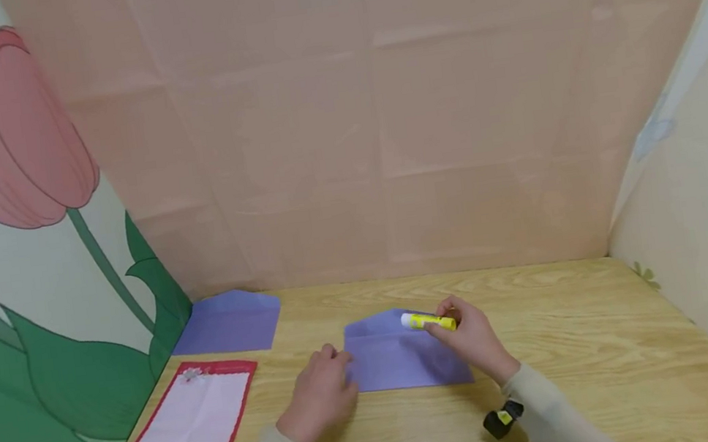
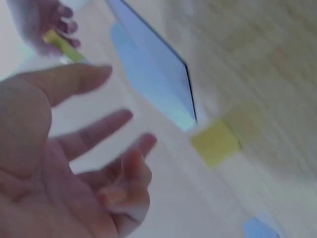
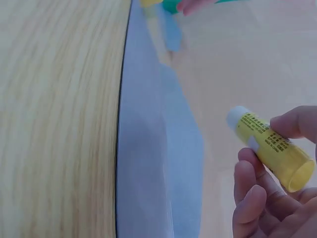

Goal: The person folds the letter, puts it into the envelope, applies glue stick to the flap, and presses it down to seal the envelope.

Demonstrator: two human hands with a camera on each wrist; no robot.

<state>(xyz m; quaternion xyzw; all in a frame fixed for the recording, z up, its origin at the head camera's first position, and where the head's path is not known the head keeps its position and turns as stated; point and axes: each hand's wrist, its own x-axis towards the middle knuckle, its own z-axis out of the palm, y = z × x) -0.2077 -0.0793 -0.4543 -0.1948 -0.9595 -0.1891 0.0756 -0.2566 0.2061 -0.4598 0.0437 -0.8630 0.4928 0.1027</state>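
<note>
Far left on the bench (image 1: pixel 607 337): red-bordered sheet (image 1: pixel 177 427), lower end cut off by the head view; behind it, one purple envelope (image 1: pixel 228 328), flap open. Next, left hand (image 1: pixel 322 391), fingers spread and loosely bent, gripping nothing, beside the left edge of a nearer purple envelope (image 1: pixel 385 364); contact unclear. Left wrist view blurred; a yellow piece (image 2: pixel 216 143) near that envelope's corner can't be identified. Glue stick (image 1: pixel 428 322) above the nearer envelope, white end leftward, pinched between thumb and fingers of right hand (image 1: pixel 472 335), whose palm is partly cut off in right wrist view.
</note>
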